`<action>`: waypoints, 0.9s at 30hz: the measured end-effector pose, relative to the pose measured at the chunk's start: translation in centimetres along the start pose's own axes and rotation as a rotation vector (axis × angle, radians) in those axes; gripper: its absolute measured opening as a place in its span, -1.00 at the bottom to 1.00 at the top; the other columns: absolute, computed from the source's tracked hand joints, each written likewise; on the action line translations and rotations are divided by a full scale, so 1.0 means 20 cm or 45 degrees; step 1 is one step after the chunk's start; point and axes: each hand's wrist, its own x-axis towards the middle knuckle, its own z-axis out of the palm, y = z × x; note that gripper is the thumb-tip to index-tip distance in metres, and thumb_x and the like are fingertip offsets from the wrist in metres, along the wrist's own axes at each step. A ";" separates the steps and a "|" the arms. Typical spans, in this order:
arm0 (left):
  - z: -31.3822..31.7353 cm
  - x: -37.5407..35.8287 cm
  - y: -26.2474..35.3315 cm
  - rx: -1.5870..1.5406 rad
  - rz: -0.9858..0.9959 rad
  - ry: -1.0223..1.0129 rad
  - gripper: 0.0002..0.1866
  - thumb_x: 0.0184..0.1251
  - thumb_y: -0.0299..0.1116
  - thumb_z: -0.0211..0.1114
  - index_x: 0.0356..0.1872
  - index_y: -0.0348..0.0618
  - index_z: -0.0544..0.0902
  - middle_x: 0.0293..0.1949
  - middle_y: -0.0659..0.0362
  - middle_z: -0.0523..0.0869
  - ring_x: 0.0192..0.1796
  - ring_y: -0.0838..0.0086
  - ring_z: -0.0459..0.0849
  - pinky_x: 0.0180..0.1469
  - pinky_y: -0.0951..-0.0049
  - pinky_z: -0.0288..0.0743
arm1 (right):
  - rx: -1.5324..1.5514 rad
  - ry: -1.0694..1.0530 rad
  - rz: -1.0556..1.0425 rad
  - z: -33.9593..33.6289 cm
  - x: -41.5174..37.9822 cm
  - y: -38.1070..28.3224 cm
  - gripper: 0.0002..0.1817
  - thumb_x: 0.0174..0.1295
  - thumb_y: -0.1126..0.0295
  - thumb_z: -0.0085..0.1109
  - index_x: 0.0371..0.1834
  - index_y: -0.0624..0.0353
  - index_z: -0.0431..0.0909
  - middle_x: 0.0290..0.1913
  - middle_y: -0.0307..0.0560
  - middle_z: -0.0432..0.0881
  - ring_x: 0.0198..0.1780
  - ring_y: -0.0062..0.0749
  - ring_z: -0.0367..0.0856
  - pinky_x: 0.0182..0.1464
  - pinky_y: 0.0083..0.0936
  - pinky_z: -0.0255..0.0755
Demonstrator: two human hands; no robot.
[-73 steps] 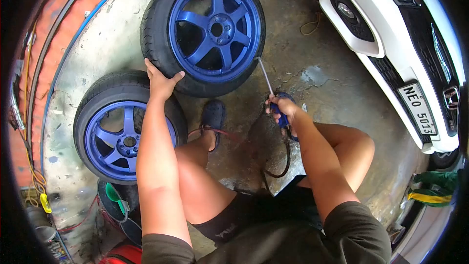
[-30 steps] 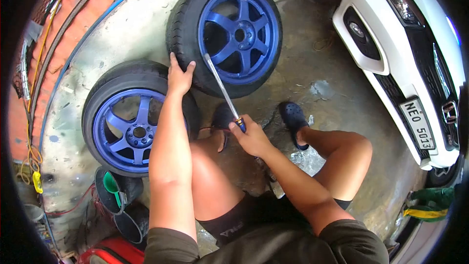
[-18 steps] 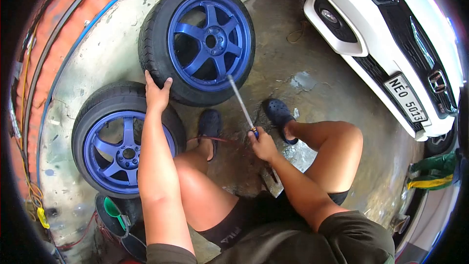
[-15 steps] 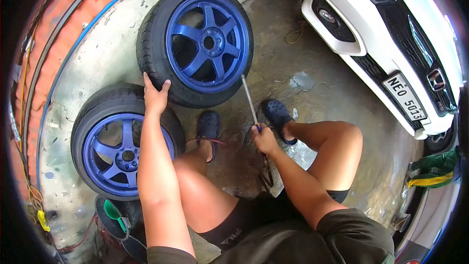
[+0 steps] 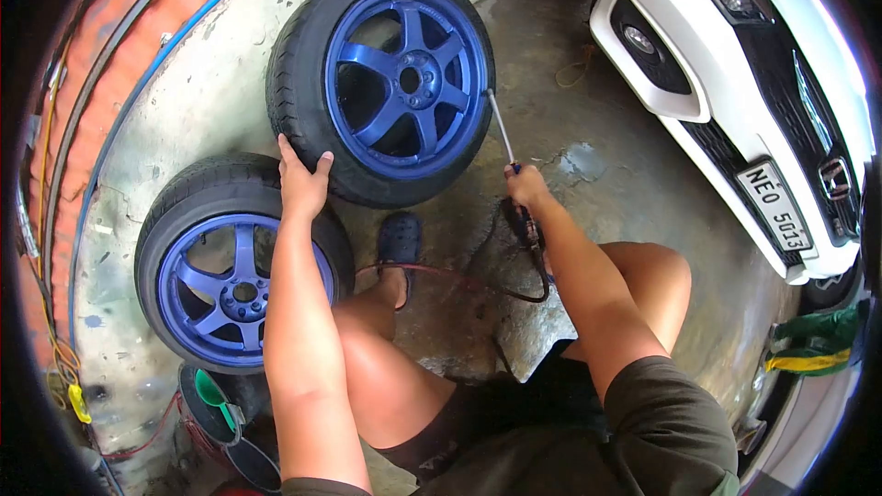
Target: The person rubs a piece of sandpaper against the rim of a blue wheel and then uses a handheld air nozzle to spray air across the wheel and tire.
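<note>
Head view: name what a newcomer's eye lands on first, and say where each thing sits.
Two blue wheels stand out against the concrete: the upper wheel stands upright at top centre, the lower wheel at left. The left hand rests on the upper wheel's tyre, while the right hand holds a long metal tool whose tip meets that wheel's right rim. A white car fills the right side.
</note>
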 end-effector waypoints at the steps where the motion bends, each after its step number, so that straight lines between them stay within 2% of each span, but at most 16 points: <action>1: -0.01 0.00 0.01 0.003 -0.015 -0.010 0.17 0.46 -0.03 0.51 0.82 -0.20 -0.12 0.62 -0.43 0.31 0.59 -0.27 0.45 0.64 0.01 0.33 | -0.045 -0.015 0.017 -0.02 0.03 -0.03 -0.43 0.59 -0.02 0.19 -0.01 0.45 0.75 -0.10 0.52 0.80 0.06 0.39 0.83 0.11 0.07 0.68; 4: -0.01 -0.02 0.03 -0.024 -0.003 0.006 0.16 0.47 -0.04 0.51 0.81 -0.22 -0.11 0.61 -0.43 0.32 0.58 -0.27 0.45 0.63 0.01 0.33 | -0.162 0.125 -0.074 0.03 0.22 0.03 -0.44 0.59 -0.02 0.20 0.00 0.40 0.77 0.01 0.52 0.79 0.18 0.42 0.77 0.22 0.07 0.63; 5: -0.01 -0.02 0.03 -0.011 0.011 0.022 0.15 0.46 -0.03 0.51 0.81 -0.22 -0.09 0.61 -0.43 0.33 0.58 -0.27 0.45 0.63 0.01 0.33 | -0.207 0.125 -0.128 0.01 0.26 0.03 -0.46 0.59 -0.02 0.20 0.06 0.35 0.76 0.08 0.51 0.78 0.22 0.42 0.74 0.25 0.07 0.62; 8: -0.01 -0.03 0.03 -0.020 0.016 0.049 0.16 0.45 0.01 0.52 0.80 -0.27 -0.04 0.56 -0.43 0.41 0.57 -0.27 0.48 0.61 0.01 0.34 | -0.261 0.210 -0.222 -0.03 0.37 -0.03 -0.47 0.59 -0.02 0.18 0.14 0.32 0.72 0.10 0.51 0.77 0.22 0.41 0.74 0.27 0.10 0.61; 11: -0.01 -0.03 0.02 0.000 0.055 0.071 0.15 0.45 0.02 0.52 0.79 -0.28 -0.03 0.56 -0.43 0.41 0.57 -0.27 0.48 0.61 0.02 0.35 | -0.222 0.236 -0.208 -0.14 0.24 -0.30 -0.47 0.60 -0.01 0.16 0.16 0.33 0.66 0.10 0.50 0.77 0.24 0.42 0.73 0.31 0.12 0.59; 14: -0.03 -0.04 0.05 -0.004 0.023 0.056 0.15 0.45 0.02 0.52 0.79 -0.28 -0.02 0.56 -0.43 0.41 0.57 -0.27 0.48 0.61 0.01 0.34 | -0.349 0.284 -0.309 -0.10 0.36 -0.24 -0.48 0.61 -0.02 0.13 0.17 0.31 0.60 0.11 0.50 0.77 0.25 0.44 0.72 0.34 0.15 0.57; 20: -0.02 -0.03 0.05 -0.011 0.014 0.063 0.14 0.45 0.01 0.52 0.79 -0.27 -0.01 0.54 -0.42 0.43 0.56 -0.27 0.48 0.61 0.00 0.34 | -0.400 0.237 -0.148 0.15 0.26 0.06 -0.47 0.64 0.00 0.06 0.33 0.29 0.43 0.17 0.53 0.74 0.26 0.47 0.71 0.35 0.18 0.56; 23: -0.01 -0.04 0.05 -0.003 0.025 0.068 0.14 0.45 0.00 0.52 0.79 -0.27 -0.02 0.55 -0.43 0.42 0.56 -0.26 0.48 0.61 0.01 0.34 | -0.349 0.245 -0.104 0.26 0.14 0.16 -0.50 0.63 0.03 0.06 0.24 0.33 0.42 0.06 0.58 0.75 0.19 0.53 0.71 0.27 0.24 0.56; 26: 0.00 -0.02 0.01 0.000 0.038 0.079 0.14 0.45 0.00 0.52 0.79 -0.27 -0.02 0.55 -0.43 0.41 0.57 -0.25 0.48 0.61 0.01 0.34 | -0.346 0.151 0.006 0.30 0.04 0.18 -0.43 0.66 -0.04 0.00 0.35 0.28 0.39 0.18 0.49 0.74 0.30 0.43 0.70 0.35 0.19 0.55; 27: -0.01 -0.03 0.03 -0.008 0.022 0.067 0.14 0.45 0.01 0.52 0.79 -0.27 -0.02 0.55 -0.43 0.41 0.57 -0.25 0.48 0.61 0.02 0.33 | -0.363 0.141 -0.051 0.30 0.02 0.19 -0.45 0.66 -0.02 0.00 0.34 0.28 0.39 0.18 0.49 0.75 0.28 0.43 0.70 0.34 0.19 0.55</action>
